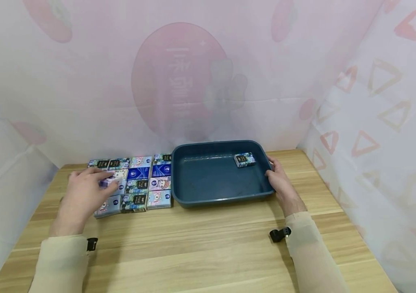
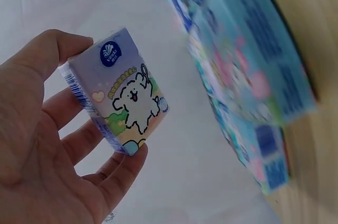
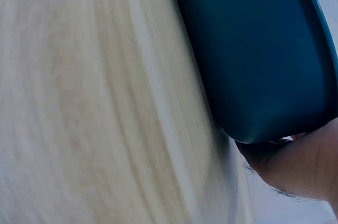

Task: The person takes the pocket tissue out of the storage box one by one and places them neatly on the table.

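Observation:
My left hand (image 1: pixel 85 191) is over the left end of the rows of tissue packs. Between thumb and fingers it pinches a lilac pocket tissue pack (image 2: pixel 117 89) with a cartoon white dog on its front. In the head view the hand covers part of this pack and some packs beneath. My right hand (image 1: pixel 282 183) grips the right end of a dark teal rectangular tray (image 1: pixel 208 175), with the thumb at the rim. One dark floral tissue pack (image 1: pixel 245 160) lies inside the tray near its back right corner.
Several tissue packs lie in rows left of the tray, among them a dark blue pack (image 1: pixel 138 173) and a pale blue pack (image 1: pixel 159 199) against the tray's side. The wooden table (image 1: pixel 193 252) meets a printed cloth backdrop (image 1: pixel 112 122) at the back.

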Motion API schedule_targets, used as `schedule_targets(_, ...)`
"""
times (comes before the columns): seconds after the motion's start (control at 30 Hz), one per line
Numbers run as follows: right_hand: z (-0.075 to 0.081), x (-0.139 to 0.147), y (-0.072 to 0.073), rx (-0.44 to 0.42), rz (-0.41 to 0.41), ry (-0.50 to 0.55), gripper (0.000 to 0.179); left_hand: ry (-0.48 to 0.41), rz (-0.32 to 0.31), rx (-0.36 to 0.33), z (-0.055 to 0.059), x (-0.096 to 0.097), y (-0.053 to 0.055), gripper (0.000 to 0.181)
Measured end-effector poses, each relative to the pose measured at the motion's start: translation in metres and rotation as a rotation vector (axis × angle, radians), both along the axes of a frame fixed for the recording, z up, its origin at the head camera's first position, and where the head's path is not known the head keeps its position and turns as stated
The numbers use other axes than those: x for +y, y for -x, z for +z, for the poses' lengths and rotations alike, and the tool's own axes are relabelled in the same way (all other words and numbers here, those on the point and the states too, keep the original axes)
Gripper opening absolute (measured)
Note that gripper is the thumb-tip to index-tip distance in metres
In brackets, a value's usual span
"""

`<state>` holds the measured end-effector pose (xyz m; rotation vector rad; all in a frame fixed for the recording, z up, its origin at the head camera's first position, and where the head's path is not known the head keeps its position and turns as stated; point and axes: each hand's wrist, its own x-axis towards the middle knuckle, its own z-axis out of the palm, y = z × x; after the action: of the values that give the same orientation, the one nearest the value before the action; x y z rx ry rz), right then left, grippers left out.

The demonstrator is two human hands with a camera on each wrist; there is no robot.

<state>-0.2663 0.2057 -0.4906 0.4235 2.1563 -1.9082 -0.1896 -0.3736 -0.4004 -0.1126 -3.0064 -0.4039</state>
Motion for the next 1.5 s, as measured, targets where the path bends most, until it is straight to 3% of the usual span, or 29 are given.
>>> schedule_targets(0.23, -0.001, 0.0, 0.0, 0.005, 0.007, 0.002, 0.078, 0.051, 0.023, -0.086, -0.003, -0.034, -0.006, 0.061)
schedule_targets(0.57, -0.002, 0.0, 0.001, 0.002, 0.004, 0.003, 0.079, 0.059, 0.042, -0.123, -0.006, -0.078, -0.017, 0.054)
schedule_targets(0.8, -0.002, 0.0, 0.001, 0.003, -0.002, 0.002, 0.079, 0.079, 0.051, -0.247, -0.004, -0.089, -0.022, 0.06)
schedule_targets(1.0, -0.002, 0.0, 0.001, 0.004, -0.005, -0.003, 0.079, 0.067, 0.074, -0.33, -0.013, -0.094, -0.024, 0.074)
schedule_targets(1.27, -0.001, 0.0, 0.001, 0.003, -0.003, -0.004, 0.079, 0.071, 0.04, -0.313, -0.024, -0.098, -0.026, 0.087)
schedule_targets(1.5, -0.001, -0.001, 0.0, 0.008, -0.008, -0.007, 0.079, 0.067, 0.028, -0.258, -0.028, -0.092, -0.031, 0.061)
